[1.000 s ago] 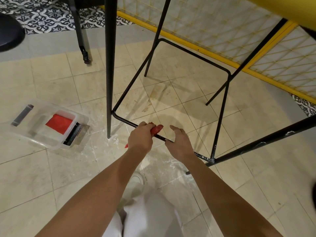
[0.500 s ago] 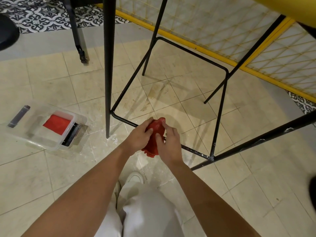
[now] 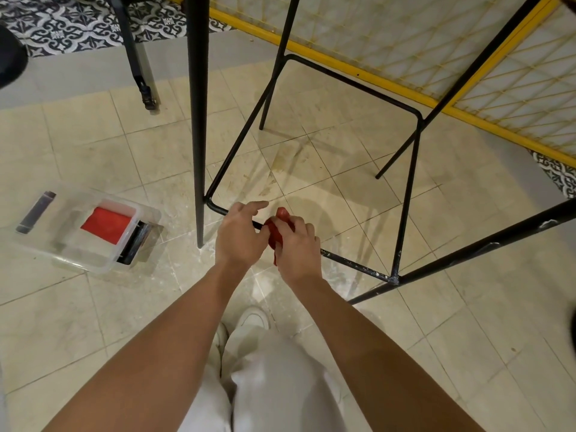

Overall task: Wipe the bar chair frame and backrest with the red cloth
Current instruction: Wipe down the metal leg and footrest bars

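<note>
The bar chair frame [image 3: 405,194] is thin black metal, with a rectangular footrest ring low above the tiled floor. Both my hands are at the ring's near bar [image 3: 355,265], which is speckled with white marks. My right hand [image 3: 297,247] is closed around the bunched red cloth [image 3: 276,233], pressing it on the bar. My left hand [image 3: 240,233] lies over the bar just left of the cloth, fingers loose and stretched forward, thumb touching the cloth. The seat and backrest are out of view above.
A thick black leg [image 3: 197,120] stands just left of my hands. A clear plastic box [image 3: 93,263] holding another red cloth [image 3: 106,227] sits on the floor at left. A yellow mesh panel [image 3: 405,32] runs behind the chair. My white shoe [image 3: 249,319] is below.
The red cloth passed from my left hand to my right hand. My left hand let go and now rests on the bar with loosened fingers.
</note>
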### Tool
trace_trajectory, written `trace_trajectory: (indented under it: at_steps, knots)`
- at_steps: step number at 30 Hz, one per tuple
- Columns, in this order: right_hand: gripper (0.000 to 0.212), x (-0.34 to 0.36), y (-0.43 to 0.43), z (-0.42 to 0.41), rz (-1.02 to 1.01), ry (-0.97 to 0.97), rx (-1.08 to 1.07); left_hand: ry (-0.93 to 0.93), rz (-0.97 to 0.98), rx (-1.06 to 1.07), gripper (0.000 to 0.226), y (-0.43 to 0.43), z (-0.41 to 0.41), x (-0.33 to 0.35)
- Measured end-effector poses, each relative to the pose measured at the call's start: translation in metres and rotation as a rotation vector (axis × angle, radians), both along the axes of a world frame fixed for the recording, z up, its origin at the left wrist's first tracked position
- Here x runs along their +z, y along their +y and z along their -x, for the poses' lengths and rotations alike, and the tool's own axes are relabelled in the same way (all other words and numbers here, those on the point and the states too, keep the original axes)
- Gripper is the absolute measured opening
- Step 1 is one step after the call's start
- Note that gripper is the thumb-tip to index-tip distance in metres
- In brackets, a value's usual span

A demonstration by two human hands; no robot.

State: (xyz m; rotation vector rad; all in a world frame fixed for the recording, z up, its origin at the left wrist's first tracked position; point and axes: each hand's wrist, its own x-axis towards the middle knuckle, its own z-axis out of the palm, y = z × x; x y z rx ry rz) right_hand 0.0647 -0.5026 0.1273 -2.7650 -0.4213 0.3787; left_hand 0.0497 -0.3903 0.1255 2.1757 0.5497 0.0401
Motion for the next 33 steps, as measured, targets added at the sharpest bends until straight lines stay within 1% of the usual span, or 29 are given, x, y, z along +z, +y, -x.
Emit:
trace_trajectory:
  at_steps: [4,7,9,11,14,19,21,24,28,30,33]
  knots:
    - [0.052,-0.003,-0.017,0.001,0.084,-0.022,0.029,-0.024,-0.043,0.012,0.042,0.002,0.001,0.000]
    - [0.056,-0.003,-0.035,0.006,0.106,-0.026,-0.011,-0.016,-0.059,0.016,0.041,0.003,0.003,0.000]
    - [0.058,-0.002,-0.046,0.007,0.178,0.001,-0.026,-0.007,-0.071,-0.002,0.040,0.002,0.003,0.000]
    - [0.058,0.001,-0.049,0.008,0.209,0.020,-0.061,-0.003,-0.082,-0.032,0.040,-0.001,0.003,0.001]
    - [0.057,0.005,-0.036,0.008,0.145,-0.004,-0.083,0.015,-0.117,-0.079,0.040,-0.004,0.003,0.003]
    - [0.047,0.004,-0.009,0.001,0.028,-0.054,0.002,0.035,-0.193,-0.177,0.037,-0.008,0.004,0.005]
    - [0.042,-0.001,-0.008,-0.001,0.021,-0.043,0.037,0.040,-0.214,-0.199,0.036,-0.009,0.005,0.005]
    - [0.044,-0.006,-0.021,-0.001,0.066,-0.062,0.076,0.054,-0.239,-0.227,0.038,-0.011,0.005,0.006]
    - [0.042,-0.006,-0.051,0.004,0.090,-0.128,0.012,0.047,-0.288,-0.246,0.039,-0.011,0.006,0.008]
    - [0.040,-0.005,-0.055,0.005,0.119,-0.115,-0.045,0.043,-0.290,-0.241,0.039,-0.011,0.006,0.009]
    - [0.042,-0.001,-0.039,0.008,0.048,-0.174,-0.079,0.039,-0.274,-0.247,0.039,-0.015,0.005,0.011]
